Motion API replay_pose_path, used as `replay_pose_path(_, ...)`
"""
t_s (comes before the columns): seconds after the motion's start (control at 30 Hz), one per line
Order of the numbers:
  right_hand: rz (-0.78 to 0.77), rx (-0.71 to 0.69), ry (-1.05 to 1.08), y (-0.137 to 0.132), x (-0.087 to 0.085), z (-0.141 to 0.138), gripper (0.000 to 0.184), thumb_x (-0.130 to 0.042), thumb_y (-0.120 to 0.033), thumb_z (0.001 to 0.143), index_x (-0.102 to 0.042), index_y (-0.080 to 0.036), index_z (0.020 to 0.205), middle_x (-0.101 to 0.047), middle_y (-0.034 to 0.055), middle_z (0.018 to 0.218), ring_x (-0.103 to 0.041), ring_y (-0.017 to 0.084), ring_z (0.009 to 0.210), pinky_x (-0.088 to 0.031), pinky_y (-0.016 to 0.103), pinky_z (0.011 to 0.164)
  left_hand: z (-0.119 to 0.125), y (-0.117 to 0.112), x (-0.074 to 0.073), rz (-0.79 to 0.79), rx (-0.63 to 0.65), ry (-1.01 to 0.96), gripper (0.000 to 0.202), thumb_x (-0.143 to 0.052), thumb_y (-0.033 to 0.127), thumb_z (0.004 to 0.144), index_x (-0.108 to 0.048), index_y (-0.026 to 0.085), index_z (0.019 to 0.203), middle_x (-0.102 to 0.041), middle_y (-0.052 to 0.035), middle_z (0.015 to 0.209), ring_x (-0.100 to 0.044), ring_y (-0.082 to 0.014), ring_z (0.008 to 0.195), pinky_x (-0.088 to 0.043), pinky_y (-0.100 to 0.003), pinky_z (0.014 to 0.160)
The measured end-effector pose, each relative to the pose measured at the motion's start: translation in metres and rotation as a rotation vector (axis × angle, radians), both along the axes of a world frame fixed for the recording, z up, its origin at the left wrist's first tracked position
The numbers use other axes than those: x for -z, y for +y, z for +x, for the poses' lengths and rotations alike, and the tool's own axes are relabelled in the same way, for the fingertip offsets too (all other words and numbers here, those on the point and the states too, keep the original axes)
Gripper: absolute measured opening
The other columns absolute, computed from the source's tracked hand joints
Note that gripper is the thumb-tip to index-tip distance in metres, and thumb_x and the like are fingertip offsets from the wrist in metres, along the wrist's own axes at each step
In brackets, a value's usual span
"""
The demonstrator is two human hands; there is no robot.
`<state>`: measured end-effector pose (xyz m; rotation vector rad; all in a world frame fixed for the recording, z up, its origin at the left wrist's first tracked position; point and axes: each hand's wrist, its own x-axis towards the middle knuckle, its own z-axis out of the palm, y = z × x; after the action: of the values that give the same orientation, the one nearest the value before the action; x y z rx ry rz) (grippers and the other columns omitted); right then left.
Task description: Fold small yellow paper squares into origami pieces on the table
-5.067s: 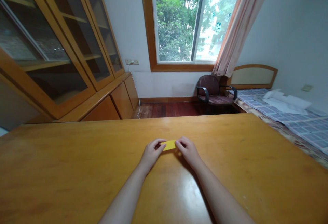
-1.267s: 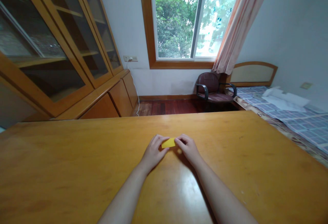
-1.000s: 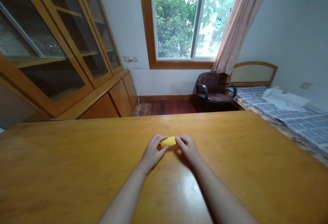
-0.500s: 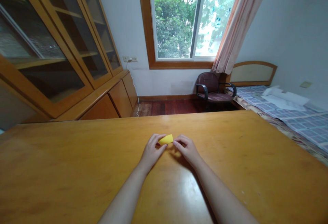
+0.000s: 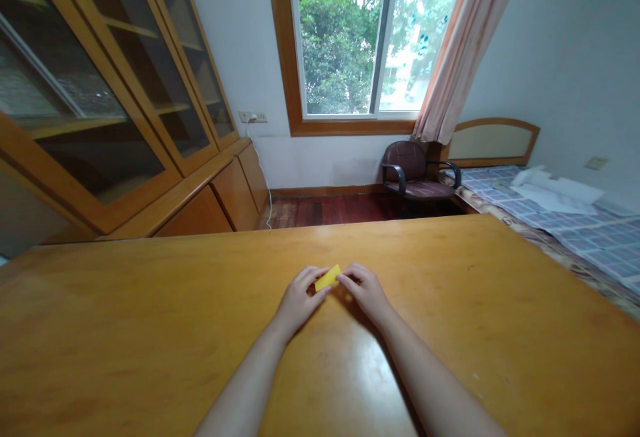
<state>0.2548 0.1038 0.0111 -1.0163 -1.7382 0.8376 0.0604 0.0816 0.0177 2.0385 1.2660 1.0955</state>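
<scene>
A small, flat yellow piece that looks like folded paper [image 5: 327, 278] is held between both hands, just over the wooden table [image 5: 150, 330]. My left hand [image 5: 299, 300] grips it by its left part, fingers along the far edge and thumb along the near edge. At its right end, my right hand [image 5: 364, 289] pinches the corner between thumb and forefinger. The piece is tilted, its right end farther from me. The fingers partly cover its ends, so its full shape is hidden.
Beyond the table stand a dark red armchair [image 5: 407, 170] and a bed [image 5: 575, 223] with a checked sheet and white sheets of material on it. A glass-door cabinet [image 5: 175, 170] lines the left wall. A white cord [image 5: 260, 170] hangs from a wall socket.
The yellow piece has turned, its left end now lower and nearer to me. My left hand has shifted slightly to the right and toward me; my right hand has hardly moved.
</scene>
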Motion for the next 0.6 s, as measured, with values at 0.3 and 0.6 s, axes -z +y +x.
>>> replay_pose_path(0.3,-0.009,0.007,0.001,0.0035,0.0041,0.0002,0.024,-0.059,-0.034,0.090,-0.069,-0.019,0.074,-0.062,0.0017,0.073,-0.058,0.016,0.071,-0.043,0.027,0.069,-0.0027,0.0008,0.0000,-0.098,0.005,-0.086,0.029,-0.057,0.035,0.091,-0.067,0.022,0.114,-0.068,-0.0069,0.110,-0.063,-0.0196,0.099,-0.051,-0.030,0.082)
replay_pose_path(0.6,0.000,-0.002,-0.021,0.0042,0.0062,0.0005,0.025,-0.059,-0.035,0.090,-0.069,-0.020,0.074,-0.063,0.0023,0.074,-0.059,0.017,0.073,-0.044,0.027,0.070,-0.0041,0.0048,0.0016,-0.141,-0.061,-0.114,0.029,-0.053,0.038,0.091,-0.071,0.021,0.106,-0.072,-0.0064,0.107,-0.064,-0.0220,0.099,-0.049,-0.034,0.091)
